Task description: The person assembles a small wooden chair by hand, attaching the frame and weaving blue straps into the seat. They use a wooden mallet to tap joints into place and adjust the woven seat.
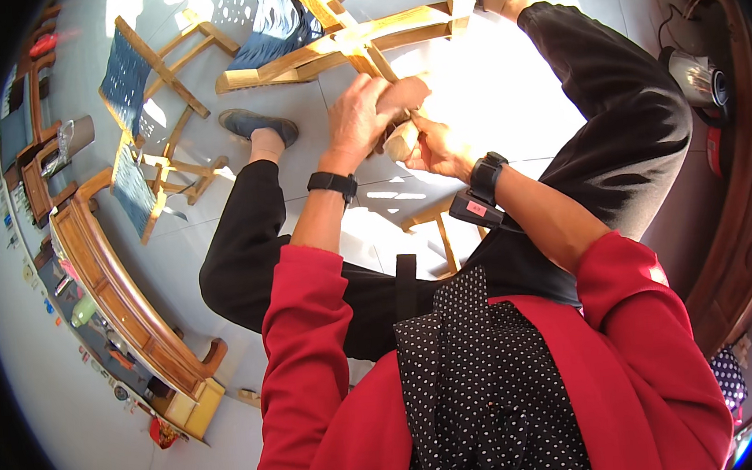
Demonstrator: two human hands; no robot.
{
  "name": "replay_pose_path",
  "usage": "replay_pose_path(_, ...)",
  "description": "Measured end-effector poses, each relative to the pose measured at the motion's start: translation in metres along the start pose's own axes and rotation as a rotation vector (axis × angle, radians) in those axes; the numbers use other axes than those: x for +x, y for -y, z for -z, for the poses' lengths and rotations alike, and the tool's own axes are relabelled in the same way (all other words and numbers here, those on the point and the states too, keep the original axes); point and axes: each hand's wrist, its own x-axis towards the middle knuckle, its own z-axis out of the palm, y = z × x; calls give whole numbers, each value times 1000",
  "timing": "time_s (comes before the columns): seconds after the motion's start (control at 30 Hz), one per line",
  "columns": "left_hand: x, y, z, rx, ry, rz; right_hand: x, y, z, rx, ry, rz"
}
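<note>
Between my knees is a folding stool's wooden frame (pixel 365 32), its bars crossing, with blue woven material (pixel 278 20) on its far left part. My left hand (pixel 358 117) is closed around the frame's near part, its fingers curled over the wood. Close beside it, my right hand (pixel 442 148) is closed at the rounded pale end of a wooden bar (pixel 402 141), thumb and fingers pressed together. Strong sunlight washes out the fingertips, so any small thing pinched there cannot be made out.
To the left stand folding stools (pixel 160 75) with blue woven seats. A wooden cabinet (pixel 119 286) strewn with small items lies further left. At right are a metal kettle (pixel 698 79) and long dark wooden furniture (pixel 738 233). Part of a wooden stool (pixel 444 230) shows beneath me.
</note>
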Motion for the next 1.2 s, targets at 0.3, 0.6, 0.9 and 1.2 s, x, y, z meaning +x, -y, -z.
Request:
replay_pose_path(0.3,-4,-3,-1,-57,14,-50,8,-1,9,67,88,-18)
replay_pose_path(0.6,12,2,8,-70,-65,107,3,2,2,12,5,15)
replay_pose_path(0.9,-3,1,-2,-65,-2,-58,8,1,4,6,1,8)
replay_pose_path(1.2,7,3,9,-113,45,59,-1,6,-6,6,4,-5)
